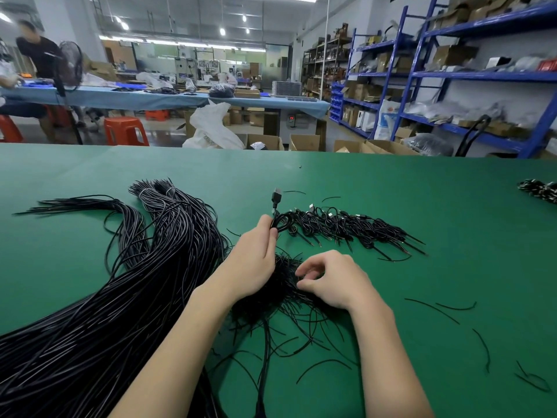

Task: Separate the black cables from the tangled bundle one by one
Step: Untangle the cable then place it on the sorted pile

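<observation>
A thick bundle of long black cables [126, 285] sweeps across the left of the green table [391, 188]. My left hand [253, 260] grips one coiled black cable [281, 223] whose USB plug [276, 197] sticks up. A heap of short black ties [280, 285] lies between my hands. My right hand [331, 282] hovers over that heap with curled fingers, thumb and forefinger pinching at the ties. Behind it, a row of coiled, tied cables [349, 227] lies on the table.
Loose black ties [482, 348] are scattered at the right. Another small cable pile [539, 190] sits at the far right edge. Beyond the table stand cardboard boxes [304, 142], blue shelves [482, 75] and a person [39, 55] at a far bench.
</observation>
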Available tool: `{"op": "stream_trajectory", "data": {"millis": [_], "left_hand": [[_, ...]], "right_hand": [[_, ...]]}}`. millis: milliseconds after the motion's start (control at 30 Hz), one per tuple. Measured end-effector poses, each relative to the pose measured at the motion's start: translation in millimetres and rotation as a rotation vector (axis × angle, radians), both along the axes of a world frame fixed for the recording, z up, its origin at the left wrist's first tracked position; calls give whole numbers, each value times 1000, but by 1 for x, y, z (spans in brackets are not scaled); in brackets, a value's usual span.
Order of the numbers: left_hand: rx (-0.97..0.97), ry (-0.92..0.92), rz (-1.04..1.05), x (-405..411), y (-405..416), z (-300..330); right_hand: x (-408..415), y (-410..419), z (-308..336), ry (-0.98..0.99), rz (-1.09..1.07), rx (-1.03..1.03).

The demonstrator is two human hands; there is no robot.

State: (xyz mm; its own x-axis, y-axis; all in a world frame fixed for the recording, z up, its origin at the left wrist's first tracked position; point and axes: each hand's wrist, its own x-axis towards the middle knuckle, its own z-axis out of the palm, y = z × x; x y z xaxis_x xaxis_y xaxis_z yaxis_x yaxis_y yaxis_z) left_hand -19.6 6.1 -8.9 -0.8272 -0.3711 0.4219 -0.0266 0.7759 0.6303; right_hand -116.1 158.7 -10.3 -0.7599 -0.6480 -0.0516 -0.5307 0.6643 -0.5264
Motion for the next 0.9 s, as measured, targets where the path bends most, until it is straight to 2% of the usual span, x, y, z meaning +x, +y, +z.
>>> {"op": "stream_trajectory", "data": {"millis": [200,533,700,800,900], "left_hand": [[37,6,-19,1,1,1],[203,26,-4,-1,1,1],[288,38,-66,-1,3,3],[252,35,-108,-2,7,2],[279,33,-151,-3,8,1]], "right_hand": [[1,2,2,41,-43,-3],[-7,18,11,-109,-22,-268],[4,15,32,-500,16,-845],[16,-2,33,-589,6,-910],[19,-11,29,-730,-103,-960]]}}
